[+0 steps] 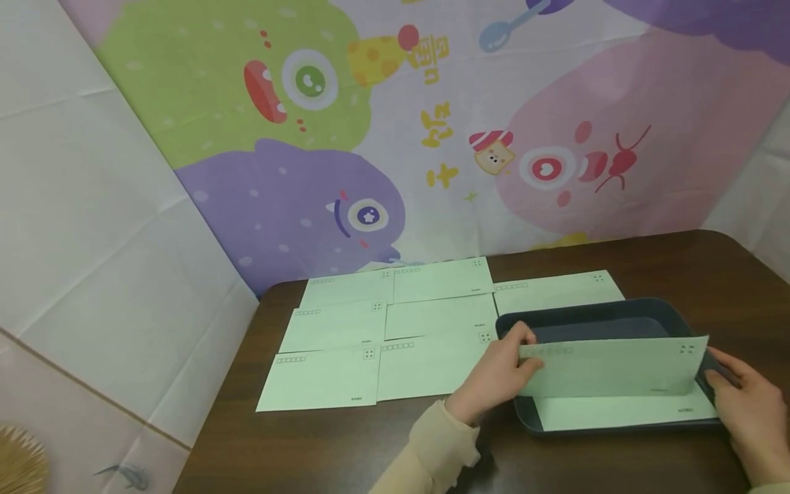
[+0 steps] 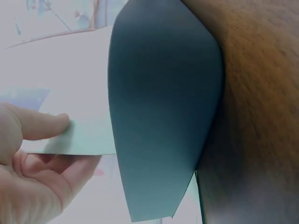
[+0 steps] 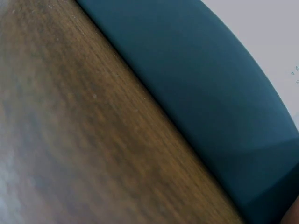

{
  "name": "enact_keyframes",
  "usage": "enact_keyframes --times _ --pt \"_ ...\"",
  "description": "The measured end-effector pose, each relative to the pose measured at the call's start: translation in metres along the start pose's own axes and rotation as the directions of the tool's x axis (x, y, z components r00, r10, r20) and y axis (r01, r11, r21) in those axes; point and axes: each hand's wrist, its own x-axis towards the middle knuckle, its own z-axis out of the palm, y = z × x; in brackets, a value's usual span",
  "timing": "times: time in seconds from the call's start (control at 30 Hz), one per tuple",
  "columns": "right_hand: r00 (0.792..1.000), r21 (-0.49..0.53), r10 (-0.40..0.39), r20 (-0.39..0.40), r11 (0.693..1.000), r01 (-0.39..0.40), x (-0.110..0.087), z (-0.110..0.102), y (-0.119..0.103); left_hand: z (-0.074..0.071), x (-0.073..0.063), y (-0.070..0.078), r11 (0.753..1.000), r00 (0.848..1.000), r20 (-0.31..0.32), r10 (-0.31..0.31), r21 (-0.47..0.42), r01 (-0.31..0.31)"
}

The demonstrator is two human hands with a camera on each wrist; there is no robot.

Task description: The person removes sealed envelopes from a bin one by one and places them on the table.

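My left hand [image 1: 503, 370] pinches the left end of a pale green envelope [image 1: 611, 370] between thumb and fingers. That envelope stands tilted up over a dark blue tray [image 1: 580, 317]. Beneath it, another envelope [image 1: 623, 413] lies in the tray, partly hidden by the raised one. At the tray's right end, my right hand [image 1: 753, 405] grips the rim, thumb inside and fingers beyond. The left wrist view shows the left thumb [image 2: 46, 125] flat on the paper beside the tray's outer wall [image 2: 163, 107]. Only a fingertip of the right hand shows in the right wrist view.
Several envelopes [image 1: 317, 377] lie in rows on the brown table [image 1: 308, 453], left of the tray. One more envelope [image 1: 558, 291] lies behind the tray, partly covered by it. A cartoon-printed cloth [image 1: 444, 206] hangs along the table's back edge.
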Motion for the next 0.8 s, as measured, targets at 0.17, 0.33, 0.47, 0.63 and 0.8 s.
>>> enact_keyframes --times 0.17,0.33,0.47,0.63,0.8 --pt "1.000 -0.003 -0.025 0.008 1.000 0.025 -0.006 -0.002 -0.002 0.000 -0.001 0.003 0.999 0.996 -0.076 0.036 0.038 -0.033" --pt "1.000 0.004 -0.030 0.007 1.000 0.030 -0.009 -0.003 -0.004 -0.001 -0.003 0.004 0.994 0.986 -0.132 0.103 0.054 -0.097" --pt "1.000 0.011 -0.029 0.008 1.000 0.029 -0.009 -0.003 -0.005 -0.004 -0.008 0.001 0.987 0.971 -0.181 0.159 0.031 -0.156" --pt "1.000 0.018 -0.028 0.004 0.999 0.028 -0.010 -0.003 -0.006 -0.009 -0.014 -0.001 0.983 0.951 -0.250 0.181 0.002 -0.186" --pt "1.000 0.030 -0.029 0.007 0.999 0.029 -0.008 -0.002 -0.005 -0.021 -0.023 0.008 0.982 0.935 -0.318 0.158 -0.044 -0.181"
